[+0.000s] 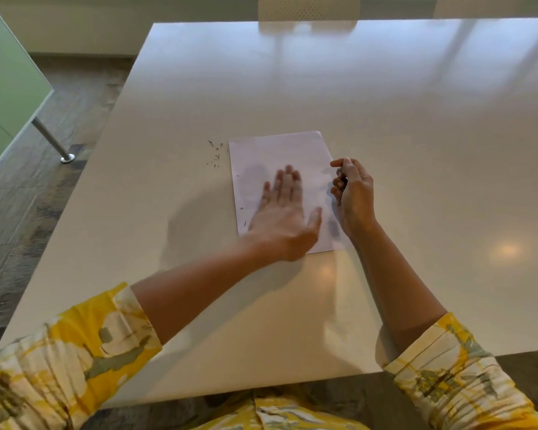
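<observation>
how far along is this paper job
Done: a scatter of small dark bits lies on the table left of the paper. In hand: the left hand is spread flat over it, and the right hand curls at its right edge. Left: one dark bit shows near its left edge.

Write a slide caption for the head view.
Left hand flat on white paper; right hand curled at its right edge.

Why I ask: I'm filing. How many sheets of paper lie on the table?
1: a white sheet on the table, under the flat left hand, with the right hand at its right edge. More sheets may lie hidden beneath it.
</observation>
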Tool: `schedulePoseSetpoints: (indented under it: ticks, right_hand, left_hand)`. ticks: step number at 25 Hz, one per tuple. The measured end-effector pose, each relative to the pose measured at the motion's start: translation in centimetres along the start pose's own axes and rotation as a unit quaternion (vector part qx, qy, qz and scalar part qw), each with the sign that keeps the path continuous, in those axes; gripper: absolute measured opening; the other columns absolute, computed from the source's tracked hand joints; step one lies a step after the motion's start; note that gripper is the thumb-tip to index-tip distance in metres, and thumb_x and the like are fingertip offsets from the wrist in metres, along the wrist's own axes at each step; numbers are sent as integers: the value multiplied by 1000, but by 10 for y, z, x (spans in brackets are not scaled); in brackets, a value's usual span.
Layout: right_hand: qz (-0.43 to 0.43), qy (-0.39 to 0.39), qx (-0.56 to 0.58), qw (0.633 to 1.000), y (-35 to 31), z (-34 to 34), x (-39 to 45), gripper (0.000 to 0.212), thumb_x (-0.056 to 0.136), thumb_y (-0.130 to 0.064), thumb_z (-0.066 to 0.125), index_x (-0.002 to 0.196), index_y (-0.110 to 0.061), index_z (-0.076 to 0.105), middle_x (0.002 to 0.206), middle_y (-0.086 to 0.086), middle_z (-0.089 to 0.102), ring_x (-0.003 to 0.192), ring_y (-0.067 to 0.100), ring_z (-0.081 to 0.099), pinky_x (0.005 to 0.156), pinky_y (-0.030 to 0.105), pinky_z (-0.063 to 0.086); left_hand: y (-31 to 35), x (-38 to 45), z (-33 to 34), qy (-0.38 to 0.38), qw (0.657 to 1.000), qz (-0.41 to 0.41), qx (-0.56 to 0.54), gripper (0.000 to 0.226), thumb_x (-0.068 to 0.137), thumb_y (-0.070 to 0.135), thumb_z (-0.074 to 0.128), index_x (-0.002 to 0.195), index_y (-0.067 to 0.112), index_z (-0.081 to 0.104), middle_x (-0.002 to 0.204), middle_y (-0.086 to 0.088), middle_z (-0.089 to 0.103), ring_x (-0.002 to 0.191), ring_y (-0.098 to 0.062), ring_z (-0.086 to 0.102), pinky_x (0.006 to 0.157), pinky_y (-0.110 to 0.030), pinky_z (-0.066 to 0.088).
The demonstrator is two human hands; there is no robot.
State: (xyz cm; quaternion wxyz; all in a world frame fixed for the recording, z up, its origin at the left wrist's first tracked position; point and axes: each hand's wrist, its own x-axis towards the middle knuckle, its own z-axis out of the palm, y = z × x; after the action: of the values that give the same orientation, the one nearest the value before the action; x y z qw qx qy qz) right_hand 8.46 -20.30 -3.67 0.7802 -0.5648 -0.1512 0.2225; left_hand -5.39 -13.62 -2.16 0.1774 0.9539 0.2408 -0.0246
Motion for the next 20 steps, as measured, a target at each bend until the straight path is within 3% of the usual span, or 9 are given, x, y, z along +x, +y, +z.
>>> schedulePoseSetpoints:
  ticks: [3, 7, 10, 16, 20]
  right_hand:
    - [-24, -17, -17, 999, -1, -3, -4, 29, 106, -22, 41, 89, -14, 64, 65, -8, 44, 55, 4, 38, 53, 15, 37]
    - [-40, -34, -31, 998, -2, -3, -7, 32, 106, -26, 43, 89, -12, 66, 62, -13, 49, 53, 4, 36, 51, 16, 35]
    - [-27, -32, -6, 999, -1, 0, -5, 32, 106, -22, 43, 88, -8, 65, 62, -5, 40, 51, 5, 30, 47, 18, 27]
    - [-27, -30, -19, 999, 1, -1, -2, 33, 106, -21, 42, 89, -7, 67, 61, -5, 37, 50, 6, 28, 46, 18, 25]
    - [-28, -30, -28, 999, 2, -1, -2, 34, 106, -21, 42, 90, -7, 67, 59, -6, 38, 50, 6, 28, 46, 18, 25]
  left_hand:
    - [34, -7, 23, -36, 994, 94, -46, 72, 104, 43, 20, 154, 12, -22, 162, -4, -29, 146, -13, -30, 119, -32, -18]
    - [28, -7, 33, -22, 997, 78, 9, 70, 104, 49, 15, 155, 14, -18, 164, -2, -23, 148, -12, -27, 121, -36, -16]
    - [6, -6, 27, -20, 997, 61, 40, 76, 100, 61, 9, 156, 17, -17, 163, 1, -25, 147, -12, -28, 121, -39, -17]
    - [-60, -4, -2, -4, 995, -50, 89, 89, 92, 75, 4, 155, 17, -21, 162, 3, -27, 148, -14, -28, 120, -41, -19]
    - [-71, 9, -25, -9, 982, -148, 121, 95, 91, 75, 2, 154, 9, -20, 163, -6, -26, 149, -19, -27, 119, -43, -21]
